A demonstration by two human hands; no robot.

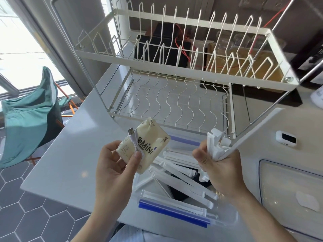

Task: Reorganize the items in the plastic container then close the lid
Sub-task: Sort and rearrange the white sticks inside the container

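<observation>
1. A clear plastic container (176, 205) with blue rims is seen at the worktop's (73, 154) near edge, directly beneath both hands, with long white sticks (181, 173) lying crosswise inside.
2. A tissue pack (148, 145) and a cable (138, 145) are pinched by the left hand (111, 170).
3. A bundle of white pieces (218, 145) is clenched in the right hand (215, 166).

two bare hands, left hand (111, 165) and right hand (216, 170); bare forearms, no sleeves, rings or watch showing; pale light-blue garment (132, 234) at bottom edge.
</observation>
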